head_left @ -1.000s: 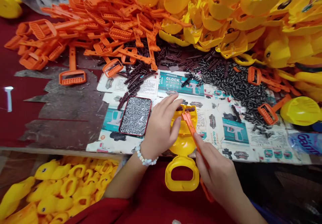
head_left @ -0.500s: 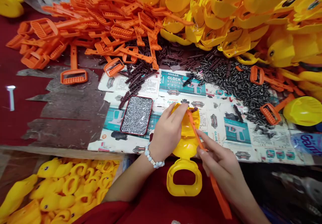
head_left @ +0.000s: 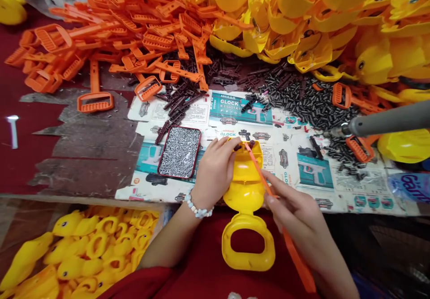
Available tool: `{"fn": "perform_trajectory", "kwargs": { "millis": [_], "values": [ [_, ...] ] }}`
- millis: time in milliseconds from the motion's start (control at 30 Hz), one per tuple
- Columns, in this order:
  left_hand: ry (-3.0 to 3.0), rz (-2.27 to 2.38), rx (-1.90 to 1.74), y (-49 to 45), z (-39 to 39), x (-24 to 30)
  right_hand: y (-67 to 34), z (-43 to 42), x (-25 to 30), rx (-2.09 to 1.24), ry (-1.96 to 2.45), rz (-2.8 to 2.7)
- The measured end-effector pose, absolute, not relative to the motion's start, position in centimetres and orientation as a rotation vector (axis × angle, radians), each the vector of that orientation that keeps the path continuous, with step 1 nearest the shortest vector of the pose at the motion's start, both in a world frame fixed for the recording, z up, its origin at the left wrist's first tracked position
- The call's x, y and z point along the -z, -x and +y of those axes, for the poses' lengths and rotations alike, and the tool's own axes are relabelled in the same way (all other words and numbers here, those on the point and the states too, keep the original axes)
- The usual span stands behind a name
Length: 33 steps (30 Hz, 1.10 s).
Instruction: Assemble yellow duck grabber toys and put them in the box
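Observation:
A yellow plastic shell half (head_left: 244, 198) with a ring-shaped handle lies hollow side up at the table's front edge. My left hand (head_left: 215, 173) grips its upper left side, fingers bent over the top end. In my right hand (head_left: 295, 209) is a long orange plastic handle piece (head_left: 255, 164), pinched between thumb and fingers. Its thin end rests in the shell's upper end near my left fingertips, and its wider end slants down below my right hand. A small dark part (head_left: 251, 144) sits in the shell's top; my left fingers partly hide that spot.
A tray of small metal screws (head_left: 179, 151) lies left of my hands. Behind are heaps of orange handle pieces (head_left: 134, 25), yellow shells (head_left: 302, 16) and small black parts (head_left: 309, 104). A grey cylindrical tool (head_left: 389, 119) juts in from the right. Yellow duck-shaped pieces (head_left: 87, 245) fill a container lower left.
The grey tool has come into view over the right side of the table. Both hands keep their holds; the orange piece's thin end has shifted slightly left within the view.

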State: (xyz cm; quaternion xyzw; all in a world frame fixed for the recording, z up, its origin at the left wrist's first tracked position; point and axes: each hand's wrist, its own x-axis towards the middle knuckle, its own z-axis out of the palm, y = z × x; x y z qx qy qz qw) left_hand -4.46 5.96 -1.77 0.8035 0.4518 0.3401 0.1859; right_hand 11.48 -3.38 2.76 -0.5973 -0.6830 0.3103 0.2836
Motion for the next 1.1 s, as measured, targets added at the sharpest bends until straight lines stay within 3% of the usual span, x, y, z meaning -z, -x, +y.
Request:
{"fn": "perform_trajectory", "kwargs": {
  "millis": [67,200,300,500,800,1100],
  "values": [
    [-2.293,1.259,-0.974,4.5,5.9,2.0,-10.9,-3.5,-2.6,-0.691,1.633,-1.903],
    [-2.356,1.204,-0.987,4.6,5.8,2.1,-8.8,-4.0,-2.1,0.031,1.853,-2.249],
    [-2.342,1.159,-0.995,4.5,5.9,1.9,-8.5,-4.1,-2.2,0.213,1.88,-2.37],
    [-2.17,1.242,-0.953,4.0,6.4,1.2,-9.8,-4.0,-2.1,0.182,1.802,-2.378],
    [-2.111,1.279,-0.464,3.1,6.6,0.3,-10.6,-6.4,-1.8,-0.268,1.659,-2.112],
    [-2.124,1.234,-0.431,2.6,6.5,0.4,-12.8,-6.1,-1.7,-0.433,1.563,-2.098]
  ]
}}
